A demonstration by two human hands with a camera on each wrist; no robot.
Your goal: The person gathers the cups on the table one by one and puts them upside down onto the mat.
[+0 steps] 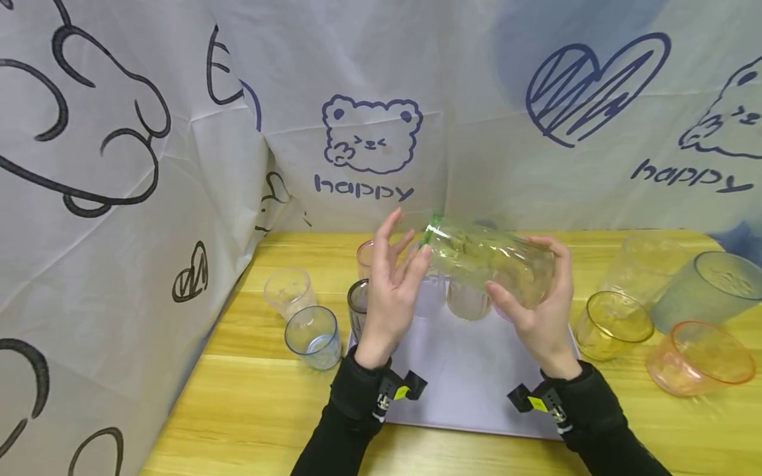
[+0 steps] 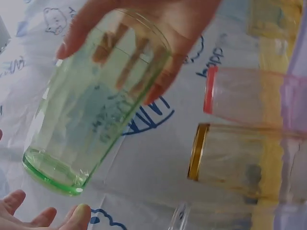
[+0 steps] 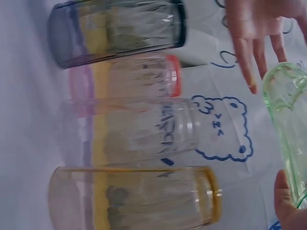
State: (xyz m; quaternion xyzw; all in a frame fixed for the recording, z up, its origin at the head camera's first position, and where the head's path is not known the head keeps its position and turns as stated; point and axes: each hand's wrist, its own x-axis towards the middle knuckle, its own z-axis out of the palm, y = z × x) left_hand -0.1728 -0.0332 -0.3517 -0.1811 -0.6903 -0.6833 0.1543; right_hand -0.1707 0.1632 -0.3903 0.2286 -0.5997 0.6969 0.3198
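My right hand [image 1: 538, 317] grips a pale green drinking glass [image 1: 476, 254] near one end, thumb in front and fingers behind. The glass is held tilted, almost on its side, above the back of the tray [image 1: 464, 390]. Its thick green base points toward my left hand [image 1: 389, 301], whose fingers are spread beside it. In the left wrist view the fingertips [image 2: 79, 215] lie just below the green base. Behind stand a dark glass [image 3: 120, 31], a red-tinted glass [image 3: 144, 84], a clear glass [image 3: 144, 132] and an amber glass [image 3: 144, 196], thick ends upward.
Left of the tray are a clear glass [image 1: 288, 291] and a blue-rimmed glass [image 1: 318, 340]. On the right stand a yellow glass [image 1: 613, 330], an orange bowl [image 1: 699, 367], a bluish-green container [image 1: 711, 291] and a clear one [image 1: 643, 264]. A printed cloth [image 1: 476, 165] hangs behind the wooden table [image 1: 238, 410].
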